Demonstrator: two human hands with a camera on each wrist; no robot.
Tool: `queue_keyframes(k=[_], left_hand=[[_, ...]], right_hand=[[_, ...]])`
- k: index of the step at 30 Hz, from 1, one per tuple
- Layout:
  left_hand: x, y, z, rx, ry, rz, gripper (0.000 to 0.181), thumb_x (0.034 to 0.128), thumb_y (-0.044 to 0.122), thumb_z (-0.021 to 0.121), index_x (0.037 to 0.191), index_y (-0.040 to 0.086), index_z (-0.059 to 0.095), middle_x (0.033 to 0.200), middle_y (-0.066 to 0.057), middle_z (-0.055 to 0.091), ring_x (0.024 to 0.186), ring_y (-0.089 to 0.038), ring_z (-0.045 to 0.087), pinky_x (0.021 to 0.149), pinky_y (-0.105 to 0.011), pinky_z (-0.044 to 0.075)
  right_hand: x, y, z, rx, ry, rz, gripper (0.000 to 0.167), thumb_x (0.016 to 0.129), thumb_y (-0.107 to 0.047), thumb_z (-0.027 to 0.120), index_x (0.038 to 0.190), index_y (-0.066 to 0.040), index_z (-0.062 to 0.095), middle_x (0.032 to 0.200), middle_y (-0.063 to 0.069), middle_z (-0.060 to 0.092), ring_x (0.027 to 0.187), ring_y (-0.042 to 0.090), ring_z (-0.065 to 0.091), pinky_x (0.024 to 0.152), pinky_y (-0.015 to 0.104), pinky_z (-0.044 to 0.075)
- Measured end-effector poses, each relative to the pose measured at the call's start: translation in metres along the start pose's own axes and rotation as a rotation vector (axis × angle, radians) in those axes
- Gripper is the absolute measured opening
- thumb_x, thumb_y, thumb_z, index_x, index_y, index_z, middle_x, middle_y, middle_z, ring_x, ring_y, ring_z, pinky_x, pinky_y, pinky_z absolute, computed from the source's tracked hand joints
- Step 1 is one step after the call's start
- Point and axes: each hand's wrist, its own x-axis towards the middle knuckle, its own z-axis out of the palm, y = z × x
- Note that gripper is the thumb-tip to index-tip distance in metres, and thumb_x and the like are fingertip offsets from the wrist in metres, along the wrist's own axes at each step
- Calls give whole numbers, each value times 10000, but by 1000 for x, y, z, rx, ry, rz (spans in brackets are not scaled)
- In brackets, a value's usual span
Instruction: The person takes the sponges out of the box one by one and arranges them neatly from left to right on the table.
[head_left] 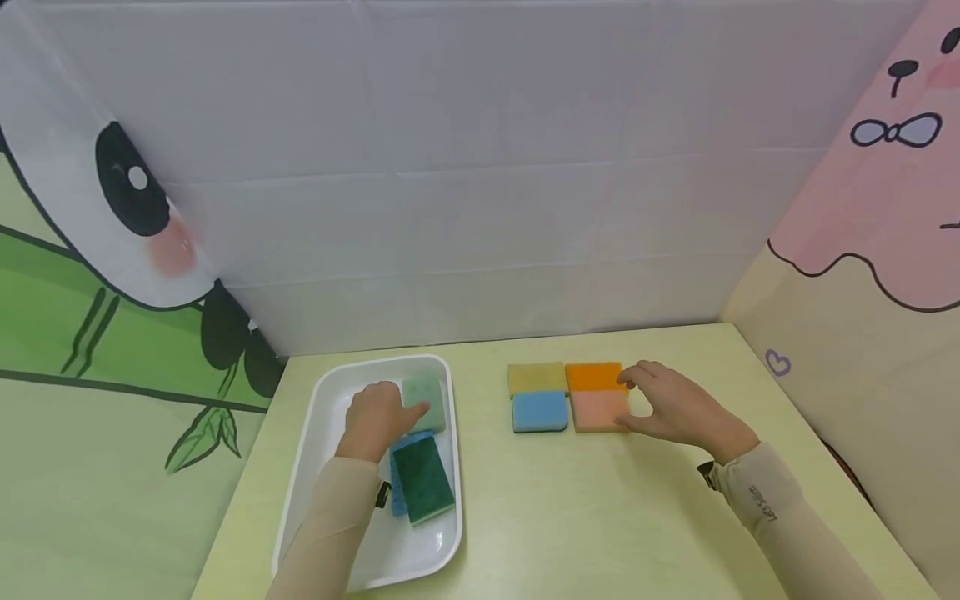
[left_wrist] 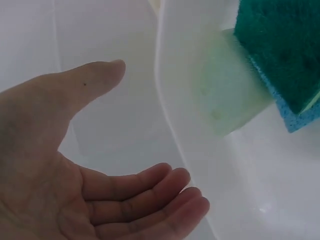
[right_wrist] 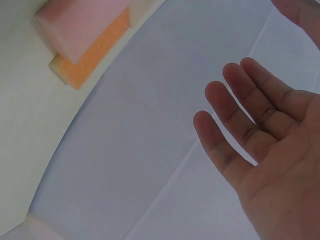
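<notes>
Above the white tray (head_left: 300, 467), my left hand (head_left: 372, 417) hovers by a pale green sponge (head_left: 425, 398) with thumb and fingers spread apart. The left wrist view shows nothing in that hand (left_wrist: 125, 195). A dark green scouring sponge (head_left: 423, 479) lies in the tray, partly over a blue sponge (head_left: 397, 492). On the table, a yellow sponge (head_left: 536, 379), an orange sponge (head_left: 594, 376), a blue sponge with a dark underside (head_left: 540, 411) and a pink sponge (head_left: 600, 410) form a two-by-two block. My right hand (head_left: 678, 410) is beside the orange and pink ones, fingers apart, holding nothing.
The pale yellow table (head_left: 540, 517) meets a white sheet (head_left: 480, 208) at its back edge. Printed cartoon panels stand at the left (head_left: 90, 483) and right (head_left: 855, 375). The tray's raised rim runs between the left hand's area and the sponge block.
</notes>
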Motion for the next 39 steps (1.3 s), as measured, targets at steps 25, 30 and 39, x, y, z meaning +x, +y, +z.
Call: queue_keyframes(k=[25,30,39], left_hand=[[60,-8,49,41,-135,-22,645,839,625,682,739,-11,646,829,-192,646,780,-313,625,733,-463,544],[61,-9,53,52,-131,-20,692,819,627,696,857,-64,681,863,-223,666,806,-346,654,748,-474,543],[61,-13,58,11,-117,-20,692,809,601,713,877,-87,674,861,-249,658,794,-365,652,745,-493,543]], right_hand=[[-4,4,14,31,-15,14,503,842,-388,798,1166,-46,621,1043,21,593,921,201,579,813,419,518],[-6,4,16,45,-21,15,520,841,-403,796,1178,-50,618,1061,20,597,937,192,581,823,408,514],[-8,6,21,64,-47,42,532,840,-407,797,1192,-52,612,1083,27,596,967,205,582,842,419,512]])
